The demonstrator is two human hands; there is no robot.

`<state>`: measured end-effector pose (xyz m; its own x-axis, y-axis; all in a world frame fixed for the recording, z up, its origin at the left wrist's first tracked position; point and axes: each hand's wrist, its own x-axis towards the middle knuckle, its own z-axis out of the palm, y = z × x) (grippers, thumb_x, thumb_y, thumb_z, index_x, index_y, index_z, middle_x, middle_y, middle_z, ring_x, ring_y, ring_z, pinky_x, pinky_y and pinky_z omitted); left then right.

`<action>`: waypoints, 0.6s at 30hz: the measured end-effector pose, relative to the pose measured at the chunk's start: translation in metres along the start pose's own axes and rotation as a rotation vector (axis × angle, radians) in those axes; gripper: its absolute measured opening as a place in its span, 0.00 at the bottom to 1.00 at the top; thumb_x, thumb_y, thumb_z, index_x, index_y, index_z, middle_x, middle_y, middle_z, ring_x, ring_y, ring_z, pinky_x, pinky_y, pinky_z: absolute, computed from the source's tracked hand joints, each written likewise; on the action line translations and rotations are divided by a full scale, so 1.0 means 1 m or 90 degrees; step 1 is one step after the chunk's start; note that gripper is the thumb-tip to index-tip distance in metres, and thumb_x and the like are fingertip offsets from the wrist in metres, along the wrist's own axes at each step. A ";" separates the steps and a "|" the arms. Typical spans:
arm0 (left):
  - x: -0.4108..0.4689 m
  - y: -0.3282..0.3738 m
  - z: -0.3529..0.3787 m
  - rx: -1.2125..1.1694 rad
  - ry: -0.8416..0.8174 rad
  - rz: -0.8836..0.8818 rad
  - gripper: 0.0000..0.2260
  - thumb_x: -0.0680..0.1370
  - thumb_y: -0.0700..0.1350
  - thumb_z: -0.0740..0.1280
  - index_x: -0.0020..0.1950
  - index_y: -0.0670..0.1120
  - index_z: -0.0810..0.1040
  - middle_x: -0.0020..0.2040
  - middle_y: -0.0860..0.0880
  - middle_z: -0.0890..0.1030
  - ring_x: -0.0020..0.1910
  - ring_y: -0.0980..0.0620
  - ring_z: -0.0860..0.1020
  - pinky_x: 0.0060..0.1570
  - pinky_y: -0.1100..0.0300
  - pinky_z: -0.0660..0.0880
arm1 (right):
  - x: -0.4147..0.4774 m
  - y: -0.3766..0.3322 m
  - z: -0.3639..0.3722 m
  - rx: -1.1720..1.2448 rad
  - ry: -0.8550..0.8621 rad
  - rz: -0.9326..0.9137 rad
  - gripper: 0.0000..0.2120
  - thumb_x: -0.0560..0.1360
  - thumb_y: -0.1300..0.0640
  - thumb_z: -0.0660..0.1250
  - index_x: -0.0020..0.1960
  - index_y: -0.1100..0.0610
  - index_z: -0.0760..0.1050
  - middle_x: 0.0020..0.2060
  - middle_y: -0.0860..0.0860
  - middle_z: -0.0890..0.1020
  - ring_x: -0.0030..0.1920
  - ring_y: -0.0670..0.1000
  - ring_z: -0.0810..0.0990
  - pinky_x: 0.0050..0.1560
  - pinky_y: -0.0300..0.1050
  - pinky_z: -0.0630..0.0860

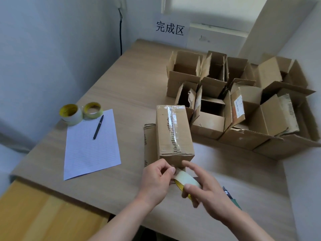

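Observation:
A closed cardboard box (173,131) stands on the wooden table (121,80), a strip of clear tape running down its top seam. Just in front of it, my right hand (206,192) holds a roll of tape (186,180) with a yellow core, thumb and lower fingers curled round it and the index finger stretched toward the box. My left hand (156,180) pinches the loose end of the tape at the box's near face. A flattened piece of cardboard (149,143) lies under the box's left side.
Several open, empty cardboard boxes (234,101) crowd the right half of the table. At the left lie a lined sheet (90,150) with a black pen (98,126) and two tape rolls (80,113). A paper sign (170,29) hangs on the back wall. A dark-green object (231,197) peeks out behind my right wrist.

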<state>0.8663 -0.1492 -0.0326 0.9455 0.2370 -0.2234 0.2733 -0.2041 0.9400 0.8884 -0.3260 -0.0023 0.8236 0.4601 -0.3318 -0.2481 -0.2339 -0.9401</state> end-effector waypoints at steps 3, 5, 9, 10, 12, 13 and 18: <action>-0.005 0.001 0.006 -0.006 0.062 -0.021 0.11 0.79 0.42 0.67 0.36 0.46 0.76 0.31 0.48 0.82 0.34 0.52 0.83 0.40 0.51 0.80 | -0.001 -0.007 -0.022 -0.038 0.035 -0.024 0.31 0.68 0.57 0.71 0.70 0.47 0.70 0.30 0.55 0.80 0.30 0.52 0.75 0.30 0.46 0.74; -0.007 0.004 0.011 -0.014 0.126 -0.027 0.11 0.79 0.42 0.67 0.37 0.44 0.75 0.29 0.46 0.81 0.30 0.55 0.81 0.38 0.56 0.77 | 0.009 -0.017 -0.040 -0.437 0.107 -0.067 0.30 0.71 0.51 0.72 0.71 0.41 0.70 0.35 0.47 0.81 0.37 0.50 0.78 0.40 0.49 0.75; 0.008 0.010 0.015 0.004 0.209 -0.019 0.12 0.80 0.43 0.66 0.36 0.42 0.74 0.27 0.45 0.78 0.28 0.55 0.77 0.33 0.62 0.72 | 0.036 -0.040 -0.053 -0.732 0.152 -0.116 0.28 0.76 0.38 0.66 0.74 0.38 0.65 0.53 0.47 0.84 0.55 0.52 0.80 0.51 0.48 0.77; 0.013 0.009 0.015 0.012 0.223 -0.021 0.12 0.79 0.44 0.66 0.36 0.43 0.73 0.28 0.45 0.78 0.29 0.52 0.77 0.36 0.58 0.73 | 0.043 -0.040 -0.053 -0.749 0.148 -0.128 0.28 0.76 0.37 0.64 0.74 0.39 0.65 0.54 0.47 0.84 0.55 0.52 0.81 0.51 0.49 0.78; 0.021 0.005 0.015 0.032 0.246 -0.026 0.13 0.79 0.45 0.66 0.35 0.46 0.71 0.28 0.45 0.77 0.33 0.44 0.77 0.38 0.48 0.75 | 0.056 -0.035 -0.055 -0.800 0.154 -0.136 0.28 0.76 0.33 0.61 0.74 0.41 0.65 0.53 0.47 0.84 0.53 0.53 0.81 0.50 0.50 0.79; 0.024 0.003 0.014 0.042 0.253 -0.027 0.14 0.79 0.45 0.66 0.35 0.46 0.70 0.28 0.46 0.76 0.33 0.43 0.77 0.37 0.47 0.75 | 0.061 -0.033 -0.056 -0.827 0.166 -0.139 0.29 0.76 0.31 0.59 0.73 0.41 0.66 0.52 0.47 0.85 0.52 0.53 0.82 0.49 0.51 0.79; 0.030 0.005 0.015 0.083 0.278 -0.003 0.14 0.79 0.43 0.66 0.35 0.44 0.70 0.28 0.52 0.71 0.31 0.51 0.69 0.34 0.56 0.67 | 0.073 -0.020 -0.065 -0.864 0.185 -0.195 0.28 0.76 0.29 0.54 0.68 0.44 0.71 0.44 0.48 0.85 0.45 0.53 0.83 0.41 0.49 0.79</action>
<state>0.8990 -0.1575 -0.0386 0.7884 0.6110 -0.0711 0.3236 -0.3137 0.8927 0.9864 -0.3436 -0.0020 0.8698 0.4908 0.0512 0.4933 -0.8626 -0.1121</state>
